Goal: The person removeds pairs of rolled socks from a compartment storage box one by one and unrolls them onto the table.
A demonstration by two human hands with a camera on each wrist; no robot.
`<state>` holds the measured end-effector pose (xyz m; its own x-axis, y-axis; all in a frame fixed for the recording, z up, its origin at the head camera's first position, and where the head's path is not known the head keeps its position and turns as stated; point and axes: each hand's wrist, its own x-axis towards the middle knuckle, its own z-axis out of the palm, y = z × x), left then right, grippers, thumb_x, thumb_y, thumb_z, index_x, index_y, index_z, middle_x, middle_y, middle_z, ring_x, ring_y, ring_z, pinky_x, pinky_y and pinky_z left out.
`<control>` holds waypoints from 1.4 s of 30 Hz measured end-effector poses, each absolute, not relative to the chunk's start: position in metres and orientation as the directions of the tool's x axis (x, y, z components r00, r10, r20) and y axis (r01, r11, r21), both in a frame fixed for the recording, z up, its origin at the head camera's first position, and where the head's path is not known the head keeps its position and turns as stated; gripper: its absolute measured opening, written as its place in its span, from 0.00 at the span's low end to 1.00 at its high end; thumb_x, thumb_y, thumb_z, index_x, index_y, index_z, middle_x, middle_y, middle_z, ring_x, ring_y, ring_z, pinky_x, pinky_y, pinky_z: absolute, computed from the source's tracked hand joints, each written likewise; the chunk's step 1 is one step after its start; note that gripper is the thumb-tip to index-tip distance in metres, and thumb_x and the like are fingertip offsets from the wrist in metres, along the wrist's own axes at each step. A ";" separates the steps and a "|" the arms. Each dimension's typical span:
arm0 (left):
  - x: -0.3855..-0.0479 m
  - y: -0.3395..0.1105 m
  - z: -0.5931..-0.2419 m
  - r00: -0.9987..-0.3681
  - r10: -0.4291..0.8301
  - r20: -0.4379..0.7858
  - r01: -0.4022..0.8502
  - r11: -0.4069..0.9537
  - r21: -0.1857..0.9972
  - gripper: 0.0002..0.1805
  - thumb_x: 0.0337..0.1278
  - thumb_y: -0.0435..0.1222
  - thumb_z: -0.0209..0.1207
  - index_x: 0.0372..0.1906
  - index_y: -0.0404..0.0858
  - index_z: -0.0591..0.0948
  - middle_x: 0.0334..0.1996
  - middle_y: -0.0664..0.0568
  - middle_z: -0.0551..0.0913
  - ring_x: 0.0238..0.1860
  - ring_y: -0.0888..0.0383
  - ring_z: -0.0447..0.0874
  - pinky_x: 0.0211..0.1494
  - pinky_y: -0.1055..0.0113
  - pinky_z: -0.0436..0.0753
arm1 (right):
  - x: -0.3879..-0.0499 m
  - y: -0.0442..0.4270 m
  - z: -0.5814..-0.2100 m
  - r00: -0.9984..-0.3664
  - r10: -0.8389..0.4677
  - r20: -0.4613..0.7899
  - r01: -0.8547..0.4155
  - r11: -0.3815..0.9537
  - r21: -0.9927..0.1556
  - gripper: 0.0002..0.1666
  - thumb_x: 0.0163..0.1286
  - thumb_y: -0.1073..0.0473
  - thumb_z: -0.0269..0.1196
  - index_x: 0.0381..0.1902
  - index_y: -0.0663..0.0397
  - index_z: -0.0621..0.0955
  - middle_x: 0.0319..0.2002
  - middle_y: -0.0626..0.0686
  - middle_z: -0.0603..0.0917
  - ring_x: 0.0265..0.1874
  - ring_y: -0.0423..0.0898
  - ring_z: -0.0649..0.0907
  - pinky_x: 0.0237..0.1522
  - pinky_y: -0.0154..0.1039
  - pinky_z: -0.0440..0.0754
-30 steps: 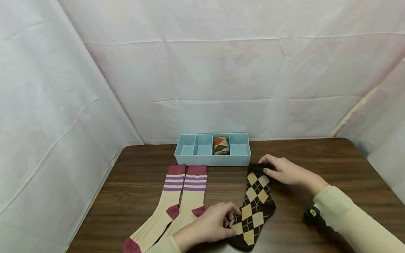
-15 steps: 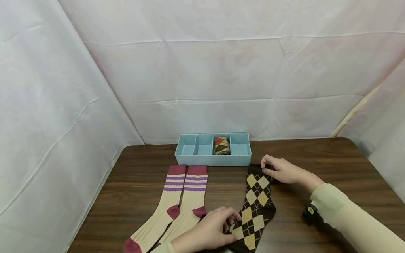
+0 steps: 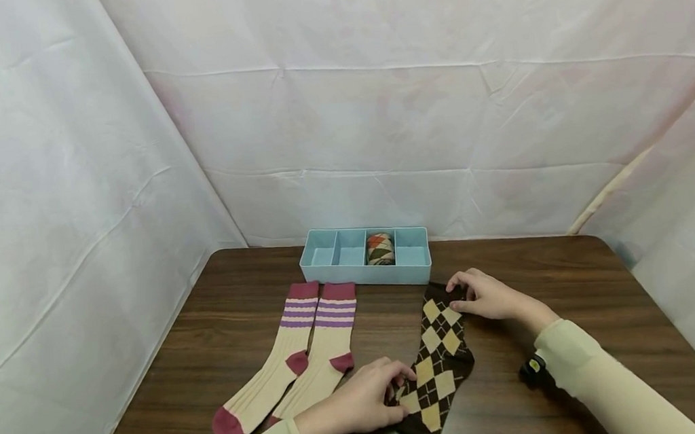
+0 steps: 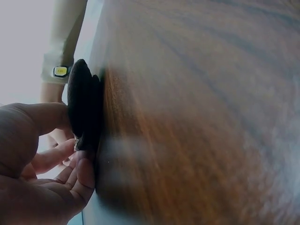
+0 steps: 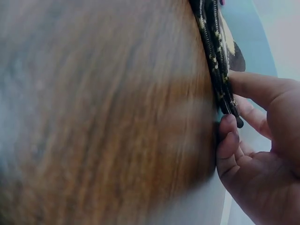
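Note:
Dark brown argyle socks (image 3: 436, 353) with tan diamonds lie flat on the table, one apparently stacked on another. My left hand (image 3: 362, 398) holds the toe end between thumb and curved fingers. In the left wrist view, its thumb touches the dark toe (image 4: 79, 101) and the fingertips sit low against the tabletop. At the cuff, my right hand (image 3: 490, 296) pinches the upper right edge. The right wrist view shows its thumb on the face of the layered socks (image 5: 216, 56), with other fingertips along the edge.
A pale blue divided box (image 3: 364, 275) stands at the back, with a rolled argyle sock (image 3: 380, 250) in its third compartment from the left. Two cream socks (image 3: 310, 359) with maroon cuffs and purple stripes lie left of my left hand. White cloth (image 3: 340, 122) hangs behind the table.
The toe end has shifted slightly toward me, the left hand staying against it. My right hand has shifted slightly along the cuff edge, fingers still near the same corner.

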<state>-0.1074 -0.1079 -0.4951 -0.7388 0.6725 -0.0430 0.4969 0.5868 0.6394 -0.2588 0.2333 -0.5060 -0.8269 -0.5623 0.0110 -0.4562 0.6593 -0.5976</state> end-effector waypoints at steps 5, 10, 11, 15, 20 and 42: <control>-0.105 -0.111 -0.496 -0.738 0.672 -0.058 0.474 0.579 0.663 0.27 0.60 0.39 0.78 0.64 0.49 0.83 0.46 0.64 0.77 0.36 0.74 0.75 0.43 0.76 0.78 | -0.257 0.231 -0.511 -0.823 -0.568 0.010 -0.462 0.659 -0.593 0.18 0.80 0.49 0.69 0.61 0.48 0.82 0.55 0.58 0.77 0.38 0.41 0.78 0.43 0.44 0.80; -0.104 -0.114 -0.495 -0.750 0.658 -0.075 0.446 0.585 0.677 0.27 0.60 0.39 0.78 0.64 0.51 0.83 0.46 0.63 0.76 0.35 0.74 0.74 0.42 0.76 0.77 | -0.255 0.229 -0.513 -0.824 -0.566 0.006 -0.459 0.661 -0.593 0.19 0.81 0.48 0.69 0.62 0.48 0.82 0.56 0.58 0.77 0.40 0.42 0.78 0.44 0.44 0.80; -0.104 -0.114 -0.495 -0.752 0.655 -0.075 0.444 0.587 0.677 0.27 0.60 0.39 0.78 0.64 0.51 0.83 0.45 0.63 0.76 0.35 0.74 0.74 0.42 0.76 0.77 | -0.254 0.229 -0.512 -0.826 -0.564 0.007 -0.457 0.662 -0.594 0.19 0.81 0.48 0.69 0.62 0.48 0.82 0.55 0.57 0.77 0.40 0.43 0.78 0.44 0.44 0.80; -0.103 -0.114 -0.495 -0.756 0.650 -0.072 0.443 0.590 0.675 0.27 0.59 0.39 0.78 0.63 0.51 0.83 0.43 0.64 0.75 0.34 0.73 0.73 0.41 0.76 0.76 | -0.254 0.229 -0.513 -0.834 -0.552 0.011 -0.442 0.655 -0.613 0.19 0.80 0.48 0.70 0.61 0.48 0.82 0.49 0.55 0.76 0.41 0.45 0.77 0.44 0.44 0.79; -0.104 -0.114 -0.497 -0.745 0.664 -0.059 0.452 0.569 0.687 0.26 0.61 0.39 0.78 0.63 0.50 0.84 0.41 0.64 0.74 0.35 0.73 0.73 0.41 0.75 0.77 | -0.253 0.232 -0.515 -0.844 -0.537 0.009 -0.421 0.651 -0.631 0.18 0.79 0.49 0.71 0.60 0.48 0.82 0.45 0.54 0.73 0.40 0.46 0.75 0.44 0.43 0.77; -0.088 -0.115 -0.492 -0.795 0.607 0.004 0.429 0.557 0.711 0.18 0.62 0.40 0.78 0.53 0.47 0.84 0.35 0.66 0.78 0.30 0.75 0.74 0.39 0.77 0.77 | -0.246 0.235 -0.497 -0.841 -0.540 0.039 -0.440 0.640 -0.631 0.20 0.76 0.53 0.74 0.59 0.51 0.83 0.47 0.53 0.83 0.40 0.44 0.83 0.44 0.46 0.82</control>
<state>-0.0883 -0.1149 -0.4918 -0.7947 0.6069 0.0044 0.4292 0.5568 0.7111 -0.2459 0.2353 -0.4966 -0.8409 -0.5398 0.0386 -0.4395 0.6397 -0.6306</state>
